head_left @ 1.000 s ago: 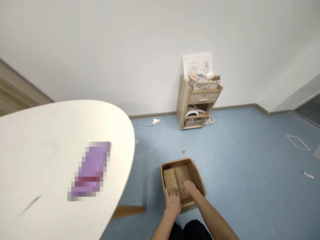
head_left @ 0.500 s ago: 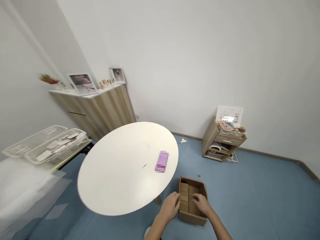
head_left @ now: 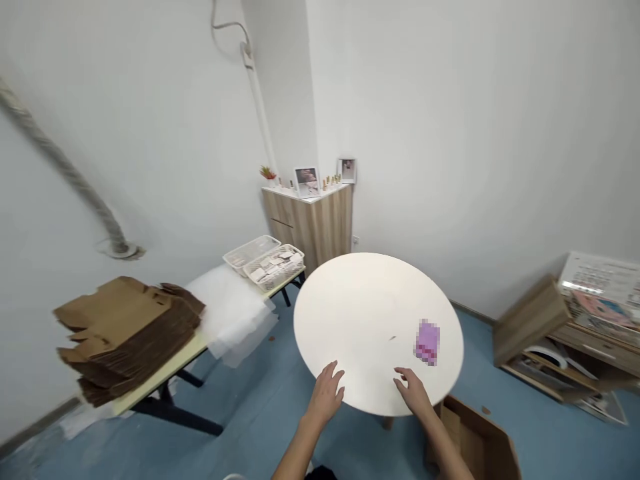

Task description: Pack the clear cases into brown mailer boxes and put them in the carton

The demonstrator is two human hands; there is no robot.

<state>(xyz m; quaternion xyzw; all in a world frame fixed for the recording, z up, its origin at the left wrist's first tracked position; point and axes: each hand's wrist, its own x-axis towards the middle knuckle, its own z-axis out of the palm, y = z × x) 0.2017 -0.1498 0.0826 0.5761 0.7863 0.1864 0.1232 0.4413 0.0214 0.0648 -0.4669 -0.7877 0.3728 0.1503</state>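
Both my hands are open and empty. My left hand hangs over the near edge of a round white table, and my right hand is over the same edge further right. Whether either touches the tabletop I cannot tell. A small purple item, blurred by pixelation, lies on the table to the right, just beyond my right hand. Below that hand, an open cardboard box sits on the floor, cut off by the lower frame edge.
A stack of flattened brown cardboard boxes and a sheet of clear plastic film lie on a folding table to the left. Two white baskets stand at its far end, near a wooden cabinet. A wooden bedside unit stands at right.
Both hands have left the cardboard box and are now at the table's near edge. The view has swung left, so the box has shifted to the lower right corner.
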